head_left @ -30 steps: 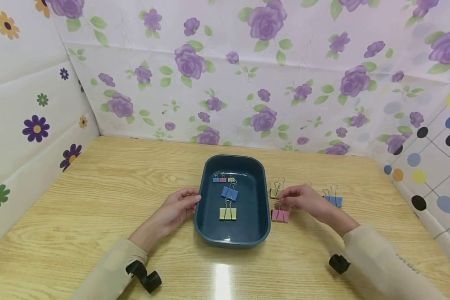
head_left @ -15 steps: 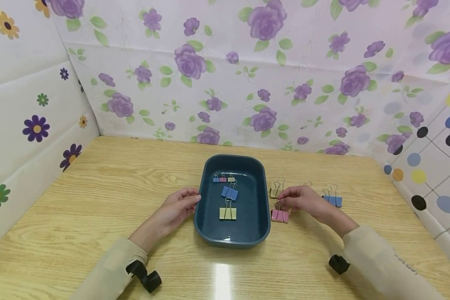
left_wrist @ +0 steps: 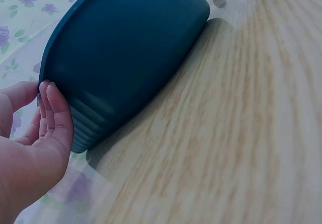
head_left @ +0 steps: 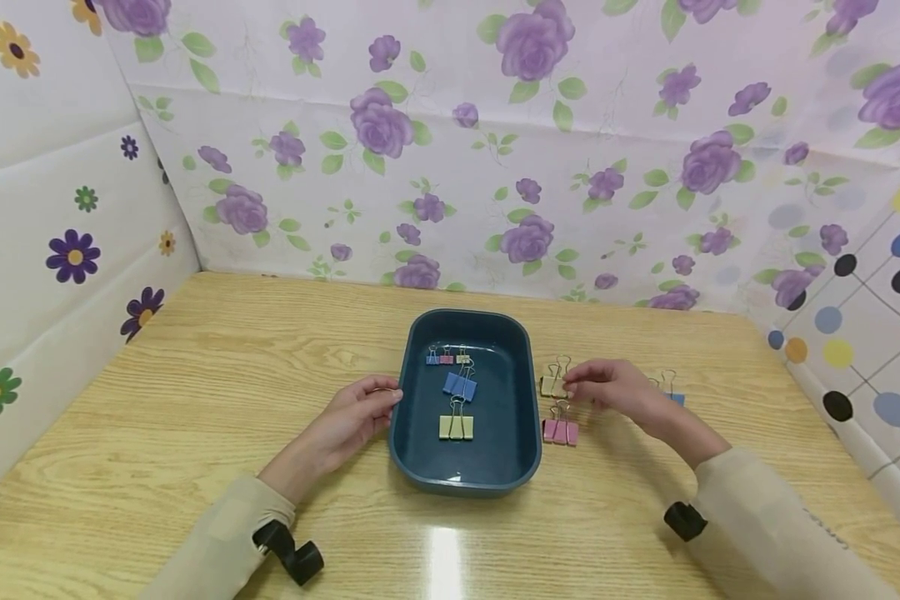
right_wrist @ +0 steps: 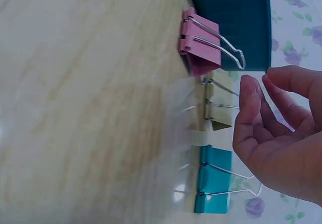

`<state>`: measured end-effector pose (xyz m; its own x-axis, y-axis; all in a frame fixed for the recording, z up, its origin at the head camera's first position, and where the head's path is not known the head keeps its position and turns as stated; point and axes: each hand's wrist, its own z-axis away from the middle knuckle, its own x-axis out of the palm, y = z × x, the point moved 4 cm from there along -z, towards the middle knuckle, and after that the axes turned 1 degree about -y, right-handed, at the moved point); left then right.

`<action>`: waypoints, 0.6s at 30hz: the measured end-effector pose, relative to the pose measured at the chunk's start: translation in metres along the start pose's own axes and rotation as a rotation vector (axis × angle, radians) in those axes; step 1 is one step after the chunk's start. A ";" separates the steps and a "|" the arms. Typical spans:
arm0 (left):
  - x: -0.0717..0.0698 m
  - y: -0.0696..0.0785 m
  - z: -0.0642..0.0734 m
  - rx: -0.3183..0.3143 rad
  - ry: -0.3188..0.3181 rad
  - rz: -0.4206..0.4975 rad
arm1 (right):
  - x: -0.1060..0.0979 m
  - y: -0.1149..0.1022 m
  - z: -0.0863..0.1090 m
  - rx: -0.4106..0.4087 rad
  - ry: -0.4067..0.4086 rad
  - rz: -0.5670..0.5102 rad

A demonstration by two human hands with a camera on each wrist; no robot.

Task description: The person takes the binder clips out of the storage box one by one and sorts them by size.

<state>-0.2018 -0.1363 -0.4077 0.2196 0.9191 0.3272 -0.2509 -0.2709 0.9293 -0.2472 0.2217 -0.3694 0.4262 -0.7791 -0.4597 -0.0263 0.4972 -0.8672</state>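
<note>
My left hand (head_left: 356, 417) holds the left rim of a dark blue tray (head_left: 536, 458), thumb and fingers at its edge in the left wrist view. My right hand (head_left: 618, 393) is beside a yellow binder clip (head_left: 551, 386), loosely curled fingertips close to its wire handles, holding nothing. Right against the tray's right side is a pink binder clip (head_left: 561, 432), its handles up. A blue binder clip (head_left: 677, 399), partly hidden by the hand, lies farther right. In the right wrist view, the pink clip (right_wrist: 204, 43) and a teal clip (right_wrist: 214, 178) flank the yellow one.
Inside the tray are a blue binder clip (head_left: 460, 386), a larger yellow binder clip (head_left: 456, 427) and a row of three small clips (head_left: 446, 359). The wooden table (head_left: 270, 333) meets a flower-patterned cloth wall (head_left: 457, 167) at the back.
My right hand has let go of the pink clip's handle and moved slightly up and right, covering more of the blue clip. The left hand and tray have stayed put.
</note>
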 end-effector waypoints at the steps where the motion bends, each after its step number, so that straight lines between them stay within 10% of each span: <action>1: 0.000 0.000 0.000 0.000 0.000 0.000 | -0.001 -0.001 0.000 0.003 0.003 -0.010; 18: 0.000 -0.001 -0.001 0.006 -0.005 0.002 | 0.000 -0.041 -0.006 -0.049 -0.025 0.076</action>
<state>-0.2021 -0.1356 -0.4085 0.2236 0.9171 0.3302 -0.2457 -0.2748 0.9296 -0.2518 0.1992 -0.3352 0.4441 -0.7295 -0.5202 -0.1033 0.5350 -0.8385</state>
